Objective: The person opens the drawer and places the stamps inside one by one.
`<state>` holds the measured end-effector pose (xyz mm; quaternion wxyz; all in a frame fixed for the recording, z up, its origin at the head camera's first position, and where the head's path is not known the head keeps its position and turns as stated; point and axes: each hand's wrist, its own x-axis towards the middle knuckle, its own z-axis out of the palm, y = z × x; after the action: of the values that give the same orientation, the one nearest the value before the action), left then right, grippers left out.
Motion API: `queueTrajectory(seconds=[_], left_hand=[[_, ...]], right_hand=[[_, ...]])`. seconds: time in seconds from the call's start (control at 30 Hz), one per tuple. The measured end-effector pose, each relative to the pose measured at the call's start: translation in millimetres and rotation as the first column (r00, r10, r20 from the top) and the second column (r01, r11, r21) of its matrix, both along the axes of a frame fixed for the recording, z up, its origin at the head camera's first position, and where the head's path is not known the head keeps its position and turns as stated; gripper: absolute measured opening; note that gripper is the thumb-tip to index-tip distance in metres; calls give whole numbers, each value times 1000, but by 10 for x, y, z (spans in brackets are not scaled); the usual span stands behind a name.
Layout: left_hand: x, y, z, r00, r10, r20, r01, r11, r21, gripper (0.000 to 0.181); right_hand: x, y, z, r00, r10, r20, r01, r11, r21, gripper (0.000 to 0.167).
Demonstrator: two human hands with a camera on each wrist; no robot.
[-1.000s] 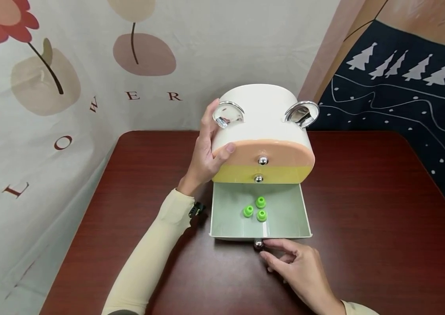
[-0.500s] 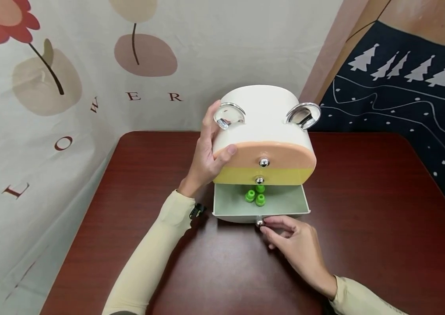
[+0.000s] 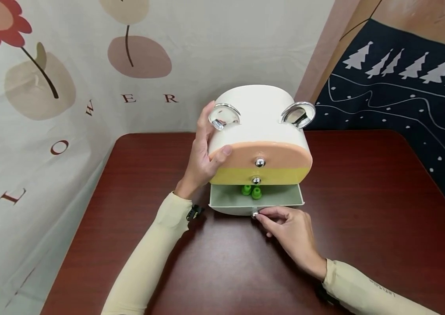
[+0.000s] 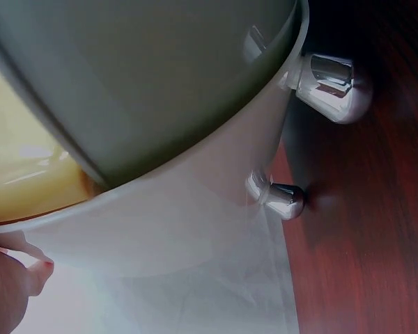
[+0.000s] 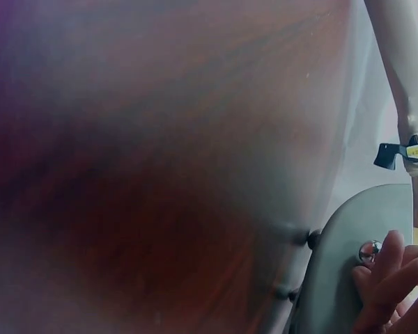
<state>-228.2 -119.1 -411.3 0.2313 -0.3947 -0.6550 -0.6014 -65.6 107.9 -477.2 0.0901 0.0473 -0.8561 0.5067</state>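
A small white drawer cabinet [image 3: 259,113] with a peach top drawer [image 3: 238,158], a yellow middle drawer [image 3: 230,176] and a pale green bottom drawer [image 3: 226,199] stands on the table. The bottom drawer is partly pulled out. Green ring-topped pieces [image 3: 256,193] lie inside it, partly hidden under the yellow front. My left hand [image 3: 203,153] grips the cabinet's left side, thumb on the peach front. My right hand [image 3: 291,229] pinches the bottom drawer's silver knob [image 3: 255,215] between thumb and forefinger; the right wrist view shows this knob [image 5: 369,251] at the fingertips.
Two shiny ear-shaped loops [image 3: 224,116] stick up from the cabinet's top. It stands on a dark red wooden table [image 3: 159,157]. Behind hang a pale flower-print cloth [image 3: 206,43] and a navy cloth with white trees [image 3: 404,100]. Small feet [image 4: 285,200] show under the cabinet.
My right hand has moved away from me with the knob, sliding the bottom drawer inward. The green pieces have gone farther under the yellow front. My left hand keeps its grip on the cabinet.
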Motion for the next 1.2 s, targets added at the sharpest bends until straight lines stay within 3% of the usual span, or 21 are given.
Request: queueTrajectory(seconds=[0.63, 1.2], left_hand=[[-50, 11, 15, 998, -10, -67, 10, 1000, 7, 91], [-99, -1, 43, 990, 41, -135, -43, 999, -16, 89]], right_hand=[[-246, 7, 5, 997, 0, -80, 7, 997, 82, 9], [-384, 4, 32, 998, -12, -58, 18, 995, 99, 5]])
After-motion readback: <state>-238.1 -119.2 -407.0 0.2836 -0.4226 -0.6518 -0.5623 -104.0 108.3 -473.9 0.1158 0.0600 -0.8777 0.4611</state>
